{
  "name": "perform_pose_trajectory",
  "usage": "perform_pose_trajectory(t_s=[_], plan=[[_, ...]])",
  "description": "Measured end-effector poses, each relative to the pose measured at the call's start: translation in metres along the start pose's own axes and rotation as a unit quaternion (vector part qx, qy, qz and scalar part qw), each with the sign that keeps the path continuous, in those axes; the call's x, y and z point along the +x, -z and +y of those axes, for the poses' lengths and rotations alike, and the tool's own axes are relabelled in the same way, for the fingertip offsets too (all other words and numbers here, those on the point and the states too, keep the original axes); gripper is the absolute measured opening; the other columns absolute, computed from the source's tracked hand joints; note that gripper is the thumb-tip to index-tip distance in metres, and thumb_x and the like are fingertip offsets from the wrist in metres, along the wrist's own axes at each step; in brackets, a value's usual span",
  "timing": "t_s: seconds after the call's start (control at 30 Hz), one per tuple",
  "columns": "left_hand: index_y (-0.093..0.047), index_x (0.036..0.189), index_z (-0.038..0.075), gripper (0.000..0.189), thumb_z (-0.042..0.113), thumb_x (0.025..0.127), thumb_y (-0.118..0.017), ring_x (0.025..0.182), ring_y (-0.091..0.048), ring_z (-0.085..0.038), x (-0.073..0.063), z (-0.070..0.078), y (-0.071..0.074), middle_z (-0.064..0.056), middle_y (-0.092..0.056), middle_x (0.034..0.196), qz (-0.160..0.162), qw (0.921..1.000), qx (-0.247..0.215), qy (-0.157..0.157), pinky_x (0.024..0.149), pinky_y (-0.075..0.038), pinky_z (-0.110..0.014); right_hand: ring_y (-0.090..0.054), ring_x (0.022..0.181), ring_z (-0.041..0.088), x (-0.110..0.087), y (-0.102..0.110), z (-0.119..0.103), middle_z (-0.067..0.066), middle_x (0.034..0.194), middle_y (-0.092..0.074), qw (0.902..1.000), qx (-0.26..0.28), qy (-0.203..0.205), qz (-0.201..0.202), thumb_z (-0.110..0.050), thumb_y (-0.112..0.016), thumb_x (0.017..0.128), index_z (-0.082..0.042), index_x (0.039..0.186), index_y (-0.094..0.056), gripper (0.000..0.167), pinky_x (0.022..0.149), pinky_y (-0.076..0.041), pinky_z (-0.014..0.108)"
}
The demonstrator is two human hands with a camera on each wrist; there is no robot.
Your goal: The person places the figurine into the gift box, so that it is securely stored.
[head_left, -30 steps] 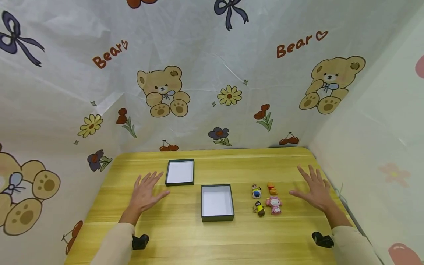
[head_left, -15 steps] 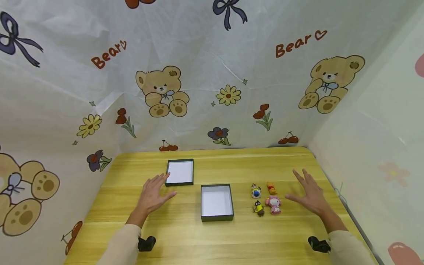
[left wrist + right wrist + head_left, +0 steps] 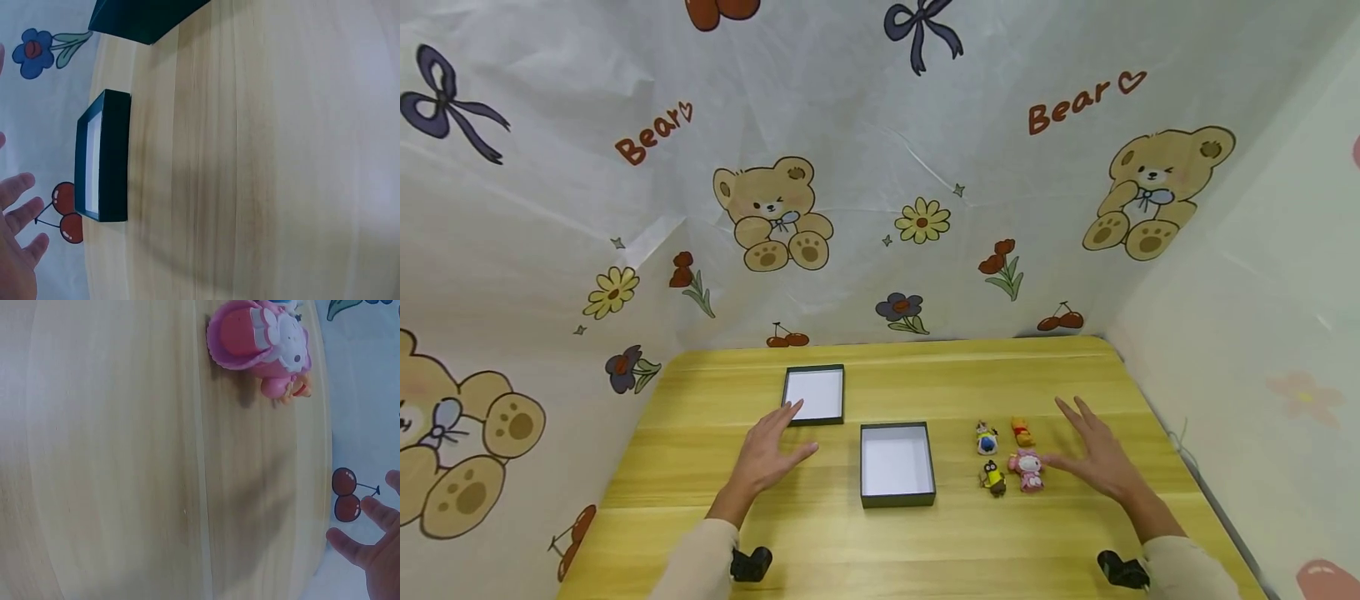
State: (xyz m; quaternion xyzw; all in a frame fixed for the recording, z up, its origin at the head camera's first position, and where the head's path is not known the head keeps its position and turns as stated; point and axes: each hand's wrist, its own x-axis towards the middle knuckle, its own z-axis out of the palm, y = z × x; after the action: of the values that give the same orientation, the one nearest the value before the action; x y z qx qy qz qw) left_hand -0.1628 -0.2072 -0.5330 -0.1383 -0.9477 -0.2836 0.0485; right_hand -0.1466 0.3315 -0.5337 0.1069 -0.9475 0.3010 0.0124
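- At the far left, a white cloth (image 3: 535, 333) printed with bears hangs beside and behind the wooden table (image 3: 670, 450).
- The left hand (image 3: 763, 454), in a pale sleeve (image 3: 700, 550), is held with fingers spread and stretched away from the person, thumb toward the right; a black device (image 3: 751, 565) sits at its wrist.
- Just beyond those fingertips is the shallow box (image 3: 815, 393) (one fingertip overlaps its near edge in the head view, though the left wrist view shows the two apart). Its white inside faces up; it is nearly square, so a long axis is hard to tell.
- Next, nearer the person, is the deeper box (image 3: 897, 464), open side up and also nearly square, its sides running near to far.
- Right of it, four small toys form a loose cluster. The white-and-blue figure (image 3: 987, 438) points its head to the far edge; the yellow-and-black figure (image 3: 992, 479), nearer the person, has its top end tipped slightly left.
- The pink figure (image 3: 1026, 471) has its long axis near to far, head toward the far edge; beyond it, the orange bear figure (image 3: 1022, 432) slants, head end far and a little left.
- The right hand (image 3: 1097, 458) has its fingers spread, reaching far and leftward, thumb pointing at the pink figure.
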Motion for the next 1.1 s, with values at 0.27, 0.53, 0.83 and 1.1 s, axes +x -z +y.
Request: perform_pose_trajectory(t_s=[0.27, 0.53, 0.83, 1.1], plan=[[-0.042, 0.147, 0.015, 0.074, 0.046, 0.085, -0.066, 0.132, -0.039, -0.043, 0.000, 0.007, -0.008, -0.018, -0.041, 0.148, 0.008, 0.9993, -0.036, 0.004, 0.103, -0.029, -0.068, -0.022, 0.129, 0.062, 0.002, -0.007, -0.001, 0.031, 0.154, -0.013, 1.0000, -0.002, 0.004, -0.003, -0.042, -0.075, 0.080, -0.016, 0.156, -0.018, 0.098, 0.089, -0.024, 0.082], [-0.039, 0.148, 0.017, 0.075, 0.048, 0.086, -0.065, 0.135, -0.035, -0.042, 0.001, 0.014, -0.015, -0.015, -0.037, 0.151, -0.008, 0.9975, -0.065, 0.028, 0.105, -0.028, -0.068, -0.023, 0.129, 0.062, 0.004, -0.009, -0.005, 0.030, 0.155, -0.011, 0.9998, 0.010, 0.009, -0.013, -0.040, -0.075, 0.081, -0.017, 0.155, -0.018, 0.097, 0.088, -0.026, 0.082], [-0.040, 0.148, 0.016, 0.073, 0.047, 0.087, -0.065, 0.135, -0.034, -0.042, 0.002, 0.017, -0.022, -0.015, -0.038, 0.150, -0.009, 0.9935, -0.105, 0.043, 0.104, -0.029, -0.067, -0.022, 0.129, 0.063, 0.002, -0.012, -0.010, 0.032, 0.153, -0.014, 0.9994, 0.025, 0.018, -0.014, -0.036, -0.076, 0.079, -0.013, 0.154, -0.023, 0.094, 0.087, -0.026, 0.082], [-0.041, 0.147, 0.015, 0.070, 0.046, 0.088, -0.064, 0.135, -0.034, -0.042, 0.003, 0.021, -0.029, -0.015, -0.039, 0.149, -0.023, 0.9861, -0.151, 0.066, 0.105, -0.027, -0.068, -0.021, 0.130, 0.061, -0.002, -0.019, -0.009, 0.031, 0.153, -0.014, 0.9987, 0.044, 0.015, -0.019, -0.034, -0.078, 0.079, -0.016, 0.154, -0.024, 0.094, 0.088, -0.026, 0.082]])
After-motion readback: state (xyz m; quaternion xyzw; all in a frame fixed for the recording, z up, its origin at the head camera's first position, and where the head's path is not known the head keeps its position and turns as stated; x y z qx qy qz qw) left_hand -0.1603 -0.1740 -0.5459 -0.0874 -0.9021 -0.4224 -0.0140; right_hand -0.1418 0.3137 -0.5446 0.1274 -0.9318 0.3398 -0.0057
